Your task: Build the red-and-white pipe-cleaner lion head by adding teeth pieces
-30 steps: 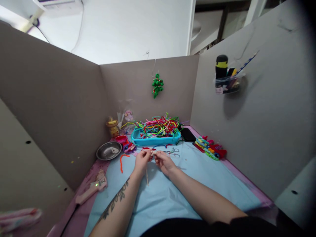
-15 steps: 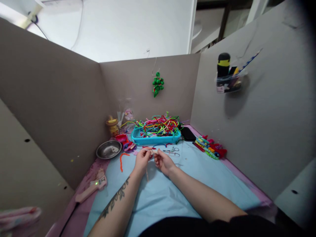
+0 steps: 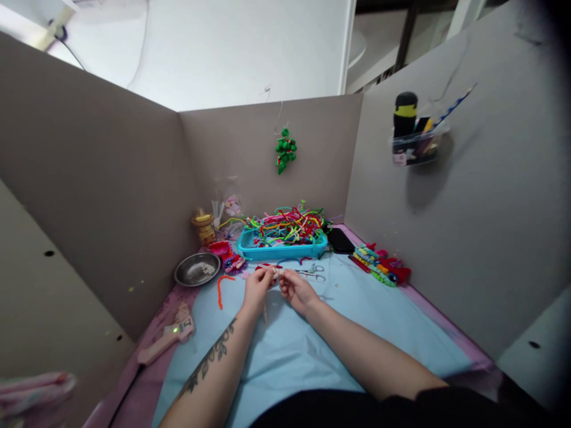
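Note:
My left hand (image 3: 257, 289) and my right hand (image 3: 295, 290) meet above the light blue mat (image 3: 312, 339), fingers pinched together on a thin pale pipe cleaner (image 3: 266, 309). One end of it hangs down below my left hand. Just beyond my fingers lie small scissors (image 3: 312, 273) and a red pipe cleaner piece. A blue tray (image 3: 281, 249) heaped with pipe cleaners of many colours stands behind them.
A steel bowl (image 3: 197, 269) sits at the left, an orange pipe cleaner (image 3: 220, 291) beside it, and a pink glue gun (image 3: 166, 343) nearer. Finished colourful pieces (image 3: 379, 266) lie at the right, a black phone (image 3: 341, 241) by the tray. Grey partition walls enclose three sides.
Both hands stay pinched on the pale pipe cleaner and have shifted very slightly away from me. Nothing else on the mat has moved.

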Demonstrator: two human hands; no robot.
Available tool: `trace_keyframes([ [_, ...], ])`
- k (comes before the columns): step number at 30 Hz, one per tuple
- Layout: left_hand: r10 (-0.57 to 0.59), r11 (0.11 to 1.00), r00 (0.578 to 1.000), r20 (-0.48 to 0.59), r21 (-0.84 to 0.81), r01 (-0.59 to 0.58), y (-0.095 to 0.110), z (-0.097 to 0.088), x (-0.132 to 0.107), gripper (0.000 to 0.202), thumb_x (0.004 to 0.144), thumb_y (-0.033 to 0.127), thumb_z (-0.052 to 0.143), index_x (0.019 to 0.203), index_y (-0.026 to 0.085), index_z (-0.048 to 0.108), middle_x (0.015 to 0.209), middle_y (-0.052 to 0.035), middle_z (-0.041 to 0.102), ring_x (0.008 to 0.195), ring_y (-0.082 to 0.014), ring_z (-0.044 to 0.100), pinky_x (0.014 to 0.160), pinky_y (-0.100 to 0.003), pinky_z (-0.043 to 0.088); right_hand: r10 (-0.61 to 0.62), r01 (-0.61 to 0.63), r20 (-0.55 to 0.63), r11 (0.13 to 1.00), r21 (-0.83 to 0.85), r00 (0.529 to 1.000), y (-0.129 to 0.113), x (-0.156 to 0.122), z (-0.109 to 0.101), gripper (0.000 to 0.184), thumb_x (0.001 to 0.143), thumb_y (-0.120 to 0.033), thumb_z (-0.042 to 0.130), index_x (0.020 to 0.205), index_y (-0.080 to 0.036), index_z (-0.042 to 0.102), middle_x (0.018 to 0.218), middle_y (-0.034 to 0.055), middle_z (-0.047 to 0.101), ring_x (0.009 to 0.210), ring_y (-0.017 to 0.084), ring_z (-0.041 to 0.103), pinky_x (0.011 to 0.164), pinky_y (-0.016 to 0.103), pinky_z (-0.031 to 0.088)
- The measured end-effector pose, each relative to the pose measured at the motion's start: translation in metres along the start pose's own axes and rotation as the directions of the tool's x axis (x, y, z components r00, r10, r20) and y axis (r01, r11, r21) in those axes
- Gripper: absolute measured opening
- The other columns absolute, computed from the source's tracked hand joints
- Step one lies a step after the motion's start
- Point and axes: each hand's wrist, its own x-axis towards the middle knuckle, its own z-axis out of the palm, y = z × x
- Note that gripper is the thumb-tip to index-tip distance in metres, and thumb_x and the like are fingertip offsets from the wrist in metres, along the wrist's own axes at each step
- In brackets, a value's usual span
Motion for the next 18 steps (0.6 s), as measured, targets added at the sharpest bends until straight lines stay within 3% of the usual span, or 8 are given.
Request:
trace_keyframes([
  [5,0.036,0.995,0.999,-0.026,0.093,-0.034,0.0064,0.0009,-0.0036,0.043,0.069,0.052,0.059,0.050,0.013,0.054,0.042,0.0043,0.041,0.044,-0.0077,0.036,0.045,-0.020,0.028,-0.028,0.029,0.017,0.998,-0.056,0.999,0.0006,-0.0002,-0.0005,0.024,0.062,-0.032,0.074,0.070,-0.019,0.055,0.052,-0.0052,0.055,0.041,0.005,0.043,0.039,0.016,0.027],
  [10,0.019,0.995,0.999,-0.036,0.096,-0.015,0.0091,0.0013,-0.0043,0.047,0.066,0.057,0.059,0.052,0.013,0.056,0.043,0.0041,0.042,0.046,-0.0081,0.037,0.045,-0.020,0.029,-0.059,0.061,0.024,0.993,-0.106,0.998,0.0007,-0.0003,0.0006,0.028,0.059,-0.034,0.075,0.068,-0.018,0.054,0.052,-0.0053,0.054,0.041,0.005,0.041,0.039,0.017,0.025],
  [18,0.053,0.989,0.999,-0.010,0.136,-0.051,0.0050,0.0014,-0.0027,0.045,0.067,0.055,0.059,0.056,0.012,0.059,0.044,0.0030,0.044,0.047,-0.0090,0.039,0.046,-0.021,0.030,-0.046,0.046,0.000,0.998,-0.033,0.999,-0.0027,0.0000,0.0005,0.027,0.056,-0.024,0.075,0.072,-0.019,0.053,0.050,-0.0062,0.054,0.042,0.006,0.043,0.040,0.017,0.027],
])
